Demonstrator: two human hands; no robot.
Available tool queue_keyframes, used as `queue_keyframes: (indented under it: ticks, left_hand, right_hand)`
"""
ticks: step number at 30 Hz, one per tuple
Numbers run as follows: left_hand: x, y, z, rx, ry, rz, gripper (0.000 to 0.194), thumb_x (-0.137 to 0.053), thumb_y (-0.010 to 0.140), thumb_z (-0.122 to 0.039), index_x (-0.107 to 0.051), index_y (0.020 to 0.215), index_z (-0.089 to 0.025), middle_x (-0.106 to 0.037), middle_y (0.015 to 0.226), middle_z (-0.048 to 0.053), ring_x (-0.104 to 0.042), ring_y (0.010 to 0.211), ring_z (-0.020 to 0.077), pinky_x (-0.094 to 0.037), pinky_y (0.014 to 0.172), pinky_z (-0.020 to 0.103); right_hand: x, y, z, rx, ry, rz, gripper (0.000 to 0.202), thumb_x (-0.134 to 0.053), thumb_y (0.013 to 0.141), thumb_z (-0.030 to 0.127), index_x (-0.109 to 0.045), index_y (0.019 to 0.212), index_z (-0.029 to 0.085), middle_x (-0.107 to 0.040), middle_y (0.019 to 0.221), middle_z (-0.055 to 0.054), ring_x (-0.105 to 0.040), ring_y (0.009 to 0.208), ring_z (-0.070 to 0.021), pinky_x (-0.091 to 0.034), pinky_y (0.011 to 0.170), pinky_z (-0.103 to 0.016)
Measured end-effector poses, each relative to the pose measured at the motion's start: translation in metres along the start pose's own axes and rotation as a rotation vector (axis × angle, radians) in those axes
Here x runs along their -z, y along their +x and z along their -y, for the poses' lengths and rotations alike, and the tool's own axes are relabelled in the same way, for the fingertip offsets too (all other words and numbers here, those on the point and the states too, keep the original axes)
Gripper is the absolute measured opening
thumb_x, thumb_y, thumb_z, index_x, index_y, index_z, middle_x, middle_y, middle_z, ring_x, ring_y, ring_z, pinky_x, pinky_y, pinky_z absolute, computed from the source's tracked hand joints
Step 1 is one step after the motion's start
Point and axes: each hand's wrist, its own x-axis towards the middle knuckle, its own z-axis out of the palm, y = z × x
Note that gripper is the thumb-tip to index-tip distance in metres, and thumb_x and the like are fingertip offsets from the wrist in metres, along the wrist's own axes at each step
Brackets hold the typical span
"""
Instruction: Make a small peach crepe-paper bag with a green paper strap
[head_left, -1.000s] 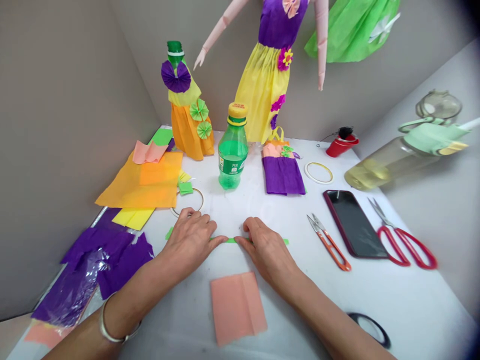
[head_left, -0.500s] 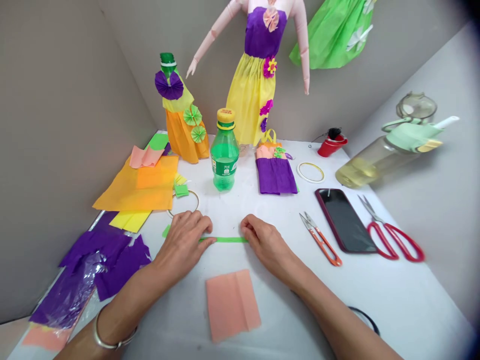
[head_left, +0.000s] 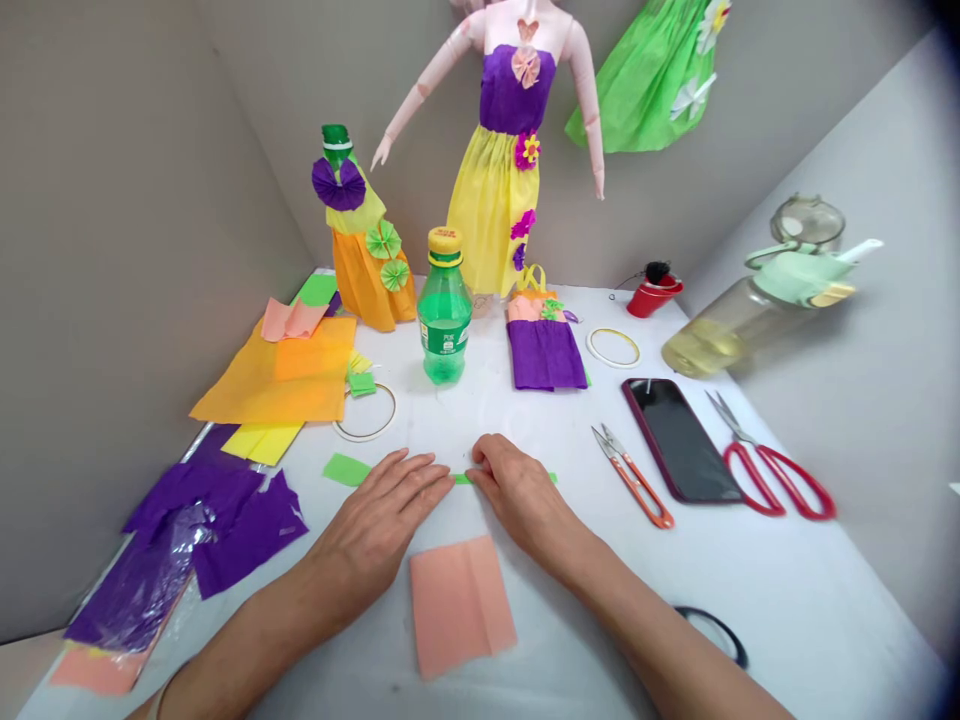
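Note:
A narrow green crepe paper strip lies across the white table, partly hidden under both hands. Its wider end shows beyond my left hand, which lies flat over the strip with its fingers stretched out. My right hand is closed, thumb and curled fingers pinching the strip close to my left fingertips. A little of the strip sticks out past the right knuckles. Closer to me, a creased peach paper square lies flat between my forearms.
Orange paper and purple paper are on the left. A green bottle stands ahead, before a dressed doll. At right are orange thread snips, a phone, red-handled scissors and a tilted drink bottle.
My left hand has flattened, its fingers reaching right along the strip, and more of the strip's wide end shows. My right hand keeps its pinch, slightly left in view. The view has shifted slightly.

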Motion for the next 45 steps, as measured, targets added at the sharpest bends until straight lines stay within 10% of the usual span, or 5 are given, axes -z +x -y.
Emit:
queue_keyframes:
  ticks: [4,11,21,31,45]
  left_hand:
    - [-0.001,-0.011,0.0,0.008,-0.004,0.086,0.061,-0.028,0.092,0.003,-0.03,0.148,-0.02,-0.051,0.146,0.003,-0.033,0.143,0.0173,-0.021,0.12,0.045]
    - [0.023,0.0,0.013,0.171,-0.118,-0.069,0.029,-0.037,0.101,-0.022,-0.056,0.123,-0.021,-0.071,0.111,0.005,-0.063,0.104,0.0188,-0.043,0.102,0.04]
    - [0.014,0.059,0.009,0.331,-0.295,0.242,0.011,-0.053,0.09,-0.017,-0.059,0.081,-0.021,-0.06,0.081,-0.001,-0.055,0.08,0.0176,-0.038,0.07,0.029]
    - [0.008,0.052,0.009,0.358,-0.349,0.201,0.009,-0.052,0.088,-0.016,-0.055,0.081,-0.021,-0.056,0.083,-0.001,-0.052,0.083,0.018,-0.036,0.072,0.029]
    - [0.019,0.041,0.009,0.418,-0.714,0.252,0.009,-0.049,0.092,-0.031,-0.053,0.094,-0.023,-0.058,0.082,-0.003,-0.054,0.076,0.0146,-0.041,0.068,0.024]
  right_hand:
    - [0.001,0.001,0.001,0.006,-0.012,0.004,0.012,-0.054,0.088,0.008,-0.05,0.088,0.019,-0.057,0.086,-0.002,-0.053,0.071,-0.0146,-0.035,0.064,-0.026]
    - [-0.001,-0.001,-0.002,0.015,0.018,-0.005,0.011,-0.051,0.09,0.011,-0.048,0.086,0.021,-0.055,0.082,0.001,-0.049,0.066,-0.0134,-0.031,0.06,-0.025]
    - [0.002,0.002,-0.01,0.036,0.157,-0.025,0.011,-0.045,0.09,0.013,-0.05,0.085,0.021,-0.056,0.076,0.002,-0.049,0.067,-0.0135,-0.034,0.063,-0.026]
    - [0.009,-0.002,-0.011,0.149,-0.02,-0.024,0.018,-0.055,0.091,0.011,-0.061,0.104,0.021,-0.057,0.1,-0.005,-0.056,0.088,-0.0185,-0.044,0.076,-0.031]
    - [0.024,-0.004,-0.003,0.235,0.043,0.077,0.013,-0.058,0.094,0.022,-0.07,0.089,0.022,-0.064,0.083,-0.001,-0.053,0.083,-0.0178,-0.038,0.079,-0.033]
